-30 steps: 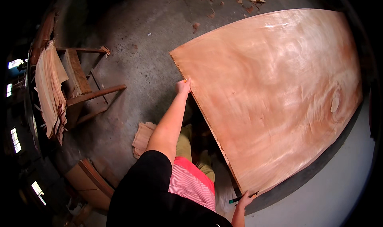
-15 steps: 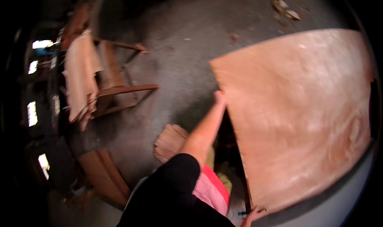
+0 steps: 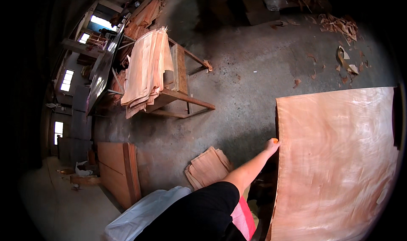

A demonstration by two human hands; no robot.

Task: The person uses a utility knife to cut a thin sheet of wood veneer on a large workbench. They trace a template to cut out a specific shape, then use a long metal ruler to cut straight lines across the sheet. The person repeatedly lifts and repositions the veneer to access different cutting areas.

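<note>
Head view: left hand point(image 3: 272, 145) w/ arm stretched out, grip closed on the left edge of a big thin veneer sheet point(image 3: 339, 164) filling the right side, above concrete floor point(image 3: 246, 80). Right hand out of view. Wooden rack point(image 3: 178, 88) draped w/ veneer strips point(image 3: 146, 69) stands well apart, upper left; small veneer pile point(image 3: 207, 169) near the arm.

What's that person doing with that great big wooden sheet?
A person's left hand holds the left edge of a big thin veneer sheet lying flat in front of them. The right hand is out of sight. On the concrete floor nearby sit a small pile of veneer pieces and a wooden rack draped with more sheets.
</note>
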